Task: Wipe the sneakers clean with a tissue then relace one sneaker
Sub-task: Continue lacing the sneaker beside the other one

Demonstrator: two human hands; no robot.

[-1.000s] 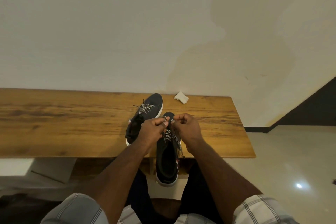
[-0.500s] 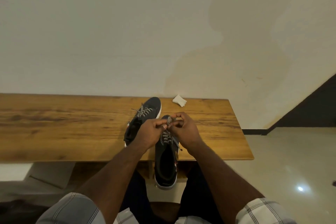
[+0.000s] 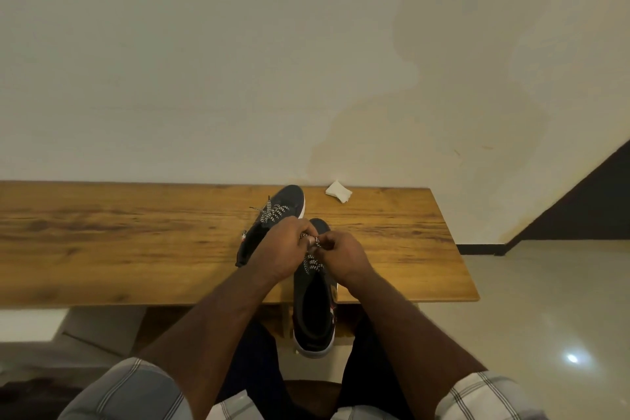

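Two dark sneakers with white soles lie on the wooden table [image 3: 136,249]. The near sneaker [image 3: 313,310] points away from me, and its heel hangs over the table's front edge. Its black-and-white lace [image 3: 313,262] runs up between my hands. My left hand [image 3: 281,249] and my right hand [image 3: 342,254] both pinch the lace over the shoe's front eyelets, fingertips almost touching. The far sneaker [image 3: 272,215] lies just left of it, laced, partly hidden by my left hand. A folded white tissue [image 3: 338,192] sits near the wall.
The table ends at the right [image 3: 460,266], with pale tiled floor [image 3: 545,317] beyond. A plain wall [image 3: 238,61] stands right behind the table. A table leg [image 3: 286,317] shows under the front edge, next to my knees.
My hands have come closer together over the near sneaker, working the lace at its front eyelets. The camera has tipped slightly, so the table sits a little lower in view.
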